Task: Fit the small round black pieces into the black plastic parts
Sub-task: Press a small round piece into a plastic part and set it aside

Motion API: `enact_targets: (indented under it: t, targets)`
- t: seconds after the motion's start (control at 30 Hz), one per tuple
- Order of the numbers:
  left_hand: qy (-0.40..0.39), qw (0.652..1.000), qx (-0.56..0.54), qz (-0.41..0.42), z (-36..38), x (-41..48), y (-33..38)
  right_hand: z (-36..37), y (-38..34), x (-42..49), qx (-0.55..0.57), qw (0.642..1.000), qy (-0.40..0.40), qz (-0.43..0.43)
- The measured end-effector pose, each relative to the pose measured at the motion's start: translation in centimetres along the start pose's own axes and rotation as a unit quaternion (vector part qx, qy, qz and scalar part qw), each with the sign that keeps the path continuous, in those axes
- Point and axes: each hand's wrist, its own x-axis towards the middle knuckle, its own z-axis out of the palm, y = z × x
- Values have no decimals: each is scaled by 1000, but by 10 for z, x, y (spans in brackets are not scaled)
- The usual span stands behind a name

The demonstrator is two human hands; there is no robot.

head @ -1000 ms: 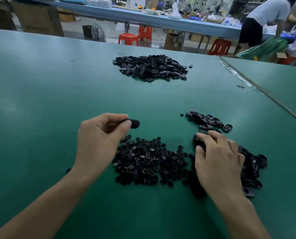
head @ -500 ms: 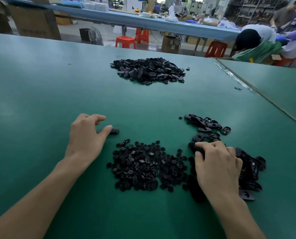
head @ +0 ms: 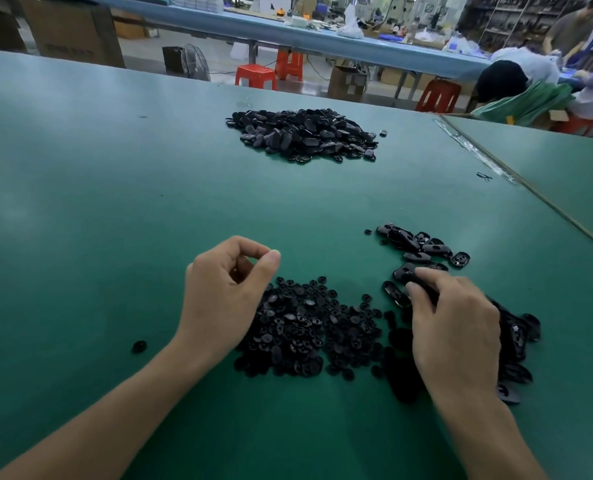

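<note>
Gripping on the right, closing on nothing at the left

Curled into a narrow ring, thumb tip against forefinger tip, left hand (head: 226, 292) held over the green table (head: 115, 202), nothing visible between the tips. Just to the right of that hand and partly hidden behind it, spread on the table, a heap of small round black pieces (head: 309, 327). Off to the left of the left wrist, lying alone, one stray black piece (head: 138, 346).

Bent over a second heap, right hand (head: 457, 334) pinching one black plastic part (head: 426, 288) between thumb and forefinger, remaining fingers folded behind. Under and to the right of that palm, loose black plastic parts (head: 516, 341) piled together. Just beyond the fingertips, a smaller scatter (head: 423, 245) of the same parts, some showing an oval opening. Between the two hands, round pieces and parts nearly meeting at their edges. Well beyond both hands, toward the table's far edge, a large mound (head: 305, 135) of dark oval parts, fitted or not impossible to tell.
</note>
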Motion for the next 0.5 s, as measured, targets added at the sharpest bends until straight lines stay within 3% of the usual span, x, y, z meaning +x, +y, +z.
enact_targets:
  t: [0.13,0.27,0.37,0.5]
  targets:
    - [-51,999,-3,14,3,-6,0,-2,3,-1,-16,1000,-18,10]
    - [-39,999,0,25,2,-8,0,-2,7,0,-33,999,-23,15]
    - [-39,998,-5,51,2,-11,3,-6,-4,-1,143,989,-27,-16]
    - [-78,994,-17,73,2,-17,9,-3,-23,-13,368,919,-142,5]
